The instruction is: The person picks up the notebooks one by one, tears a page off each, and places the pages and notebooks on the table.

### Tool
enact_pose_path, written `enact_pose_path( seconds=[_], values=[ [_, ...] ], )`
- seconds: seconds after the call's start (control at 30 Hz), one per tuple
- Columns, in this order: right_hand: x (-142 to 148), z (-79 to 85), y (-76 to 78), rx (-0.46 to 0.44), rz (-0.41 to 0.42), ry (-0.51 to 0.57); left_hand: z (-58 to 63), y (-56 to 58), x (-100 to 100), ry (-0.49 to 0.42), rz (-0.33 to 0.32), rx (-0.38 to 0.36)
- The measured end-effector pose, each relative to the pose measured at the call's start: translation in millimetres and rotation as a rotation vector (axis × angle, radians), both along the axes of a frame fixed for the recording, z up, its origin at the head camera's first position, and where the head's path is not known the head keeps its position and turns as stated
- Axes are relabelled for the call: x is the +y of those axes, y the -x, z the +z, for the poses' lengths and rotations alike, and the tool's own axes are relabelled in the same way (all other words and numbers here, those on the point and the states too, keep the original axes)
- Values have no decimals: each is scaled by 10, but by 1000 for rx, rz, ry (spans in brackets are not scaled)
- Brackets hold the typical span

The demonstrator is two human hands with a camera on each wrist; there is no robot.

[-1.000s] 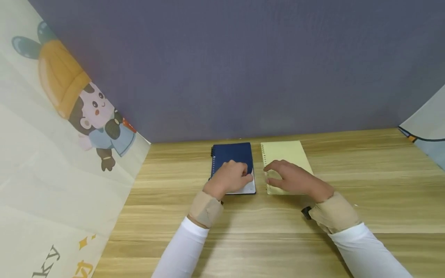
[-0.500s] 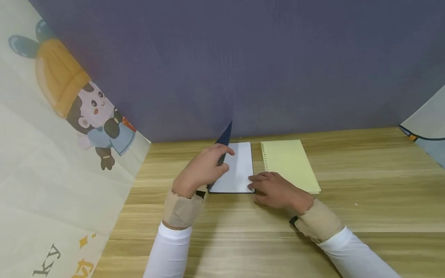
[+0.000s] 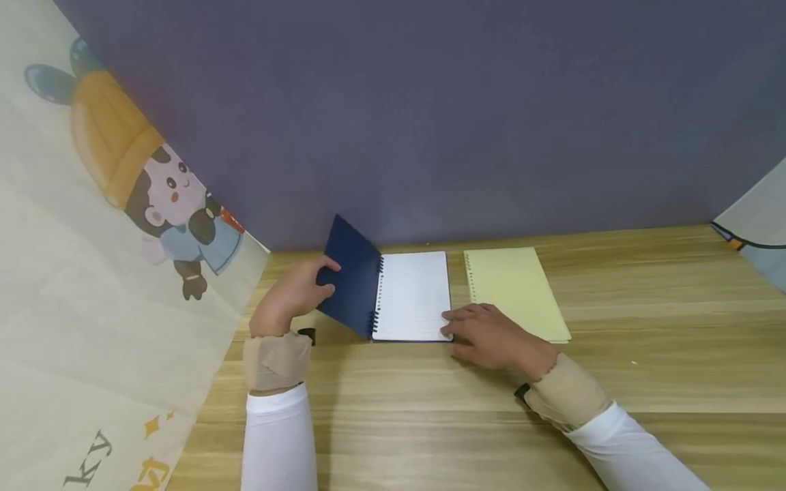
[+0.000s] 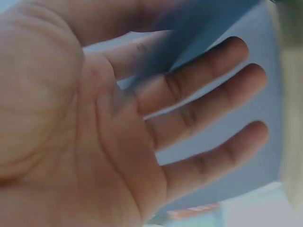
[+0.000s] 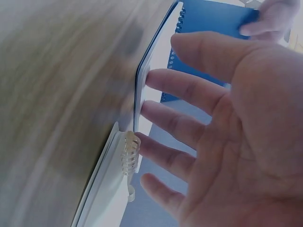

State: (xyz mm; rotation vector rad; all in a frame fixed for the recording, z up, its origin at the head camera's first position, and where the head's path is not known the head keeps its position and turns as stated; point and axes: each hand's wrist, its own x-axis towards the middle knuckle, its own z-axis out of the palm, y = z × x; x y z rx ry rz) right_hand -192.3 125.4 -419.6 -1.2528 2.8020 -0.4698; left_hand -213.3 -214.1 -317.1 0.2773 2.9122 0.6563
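A spiral notebook lies with its lined white page (image 3: 413,293) facing up and its navy cover (image 3: 353,279) tilted up on the left. At the cover's outer edge is my left hand (image 3: 291,293), its thumb and index finger overlapping the cover in the head view. The left wrist view shows the cover's blurred edge (image 4: 175,47) running between thumb and extended, spread fingers. My right hand (image 3: 491,334) rests its fingertips at the page's lower right edge, fingers fairly straight in the right wrist view. Beside it lies a pale yellow spiral notebook (image 3: 512,290), partly covered by that hand.
Both notebooks lie on a wood-grain table (image 3: 417,423). A grey-purple panel (image 3: 430,123) rises behind them. On the left hangs a pale sheet (image 3: 67,327) with a cartoon figure. A dark cord (image 3: 761,246) shows at the far right.
My left hand has moved left, swinging the navy cover up and over from the page to the left. My right hand came to the page's edge and has stayed there.
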Motion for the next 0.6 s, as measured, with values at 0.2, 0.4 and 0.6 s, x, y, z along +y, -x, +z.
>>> enact_pose_path(
  seconds=[0.2,0.4,0.6],
  values=[
    [2,1,-5,14,3,2,-291,164,-272,44,55,-53],
    [8,-11,-2,7,-5,0,-478,213,-423,4,114,-161],
    [4,-2,5,1,-1,5,-613,227,-473,-9,219,-252]
  ],
)
